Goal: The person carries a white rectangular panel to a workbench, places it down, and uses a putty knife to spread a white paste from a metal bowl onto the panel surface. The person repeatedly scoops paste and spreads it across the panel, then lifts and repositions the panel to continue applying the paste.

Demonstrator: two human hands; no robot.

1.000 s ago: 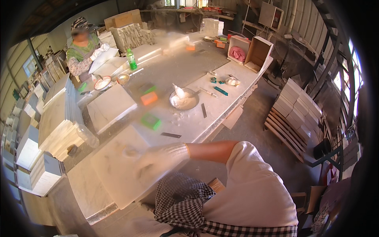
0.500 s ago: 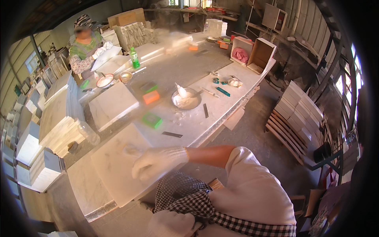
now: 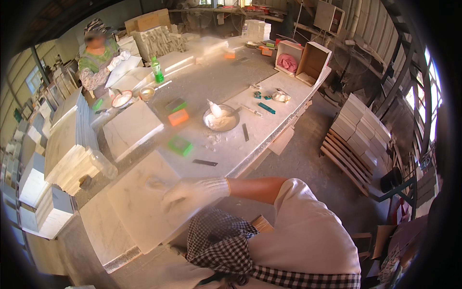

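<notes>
My right hand (image 3: 195, 195), in a white knitted glove, reaches across me over a pale veined stone slab (image 3: 139, 192). Its loosely bent fingers lie low at the slab's near right side. The fingers look hazy, and no tool shows in them. That slab overlaps another pale slab (image 3: 103, 233) at the table's near left corner. At the bottom edge, my left hand (image 3: 175, 277) shows only as a whitish shape against my checked apron (image 3: 216, 238). Its fingers are hidden, and a dark thing lies beside it.
Beyond lie a metal ruler (image 3: 205, 163), a green block (image 3: 180, 146), an orange block (image 3: 178, 117) and a bowl of white paste (image 3: 221, 118) with a bottle in it. A co-worker (image 3: 101, 60) handles a slab at far left. Tile stacks (image 3: 361, 132) stand on a right-hand pallet.
My left hand has dropped toward the lower edge and largely out of sight. My right hand has shifted slightly over the slab. The whole view has moved a little.
</notes>
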